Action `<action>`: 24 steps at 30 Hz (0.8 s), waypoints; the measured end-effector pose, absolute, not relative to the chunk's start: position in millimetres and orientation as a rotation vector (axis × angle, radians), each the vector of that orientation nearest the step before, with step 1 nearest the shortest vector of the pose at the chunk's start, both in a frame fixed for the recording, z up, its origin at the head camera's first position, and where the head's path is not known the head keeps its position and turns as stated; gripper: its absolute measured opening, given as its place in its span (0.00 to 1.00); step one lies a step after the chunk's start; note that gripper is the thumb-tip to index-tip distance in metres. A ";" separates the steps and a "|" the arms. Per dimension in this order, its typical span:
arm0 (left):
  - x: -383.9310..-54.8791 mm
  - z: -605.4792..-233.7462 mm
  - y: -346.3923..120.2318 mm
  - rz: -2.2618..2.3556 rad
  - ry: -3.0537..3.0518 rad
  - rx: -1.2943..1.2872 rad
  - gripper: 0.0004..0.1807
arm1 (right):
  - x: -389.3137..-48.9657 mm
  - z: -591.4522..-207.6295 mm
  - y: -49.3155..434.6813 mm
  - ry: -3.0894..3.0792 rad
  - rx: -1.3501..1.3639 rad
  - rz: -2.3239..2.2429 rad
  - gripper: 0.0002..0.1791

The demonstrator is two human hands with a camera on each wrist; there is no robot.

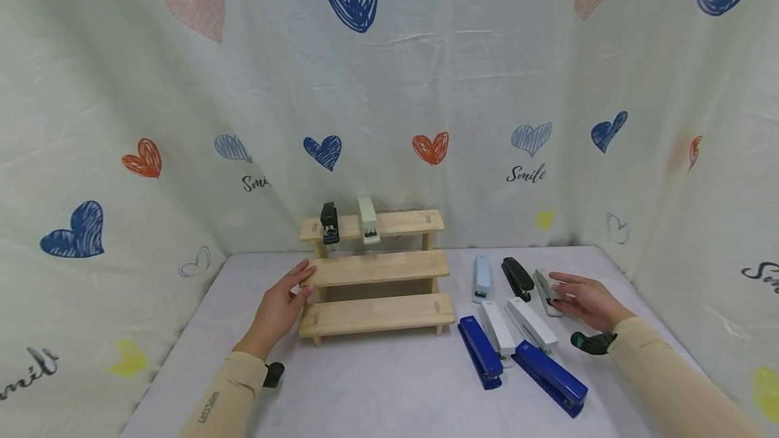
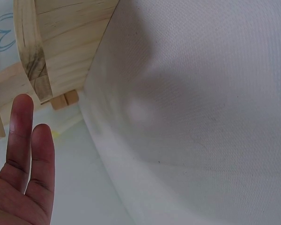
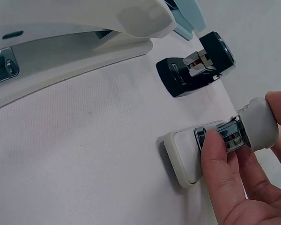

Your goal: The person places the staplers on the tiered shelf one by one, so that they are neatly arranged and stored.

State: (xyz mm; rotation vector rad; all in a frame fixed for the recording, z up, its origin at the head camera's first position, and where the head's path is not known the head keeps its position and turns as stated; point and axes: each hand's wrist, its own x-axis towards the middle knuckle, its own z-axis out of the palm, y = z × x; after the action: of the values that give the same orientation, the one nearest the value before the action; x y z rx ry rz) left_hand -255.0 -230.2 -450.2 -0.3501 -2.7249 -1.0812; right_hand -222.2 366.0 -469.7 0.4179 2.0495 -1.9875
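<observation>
My right hand grips a light grey stapler at the table's back right. In the right wrist view, fingers lie on both sides of its head, and its base is by the tabletop. My left hand touches the left end of a three-tier wooden shelf at the middle board. Two of its fingers show straight in the left wrist view; the others are mostly hidden there. A black stapler and a pale green stapler stand on the top board.
Right of the shelf lie a light blue stapler, a black stapler, two white staplers and two blue staplers. The second blue stapler lies nearest the front. A heart-printed curtain surrounds the table.
</observation>
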 end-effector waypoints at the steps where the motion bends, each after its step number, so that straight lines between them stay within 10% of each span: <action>1: -254.8 -449.6 -230.1 -1.083 -2.723 -0.353 0.23 | -221.9 -469.1 366.8 2.047 0.415 -1.988 0.35; 24: -253.6 -450.8 -230.3 -1.091 -2.708 -0.357 0.24 | -210.7 -430.7 370.1 2.193 0.198 -1.952 0.33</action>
State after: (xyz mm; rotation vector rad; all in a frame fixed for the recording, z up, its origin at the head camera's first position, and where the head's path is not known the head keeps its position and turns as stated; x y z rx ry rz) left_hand -253.6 -230.3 -450.8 -0.3566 -2.7081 -1.0913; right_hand -210.7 370.1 -430.7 0.1975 2.1926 -1.9519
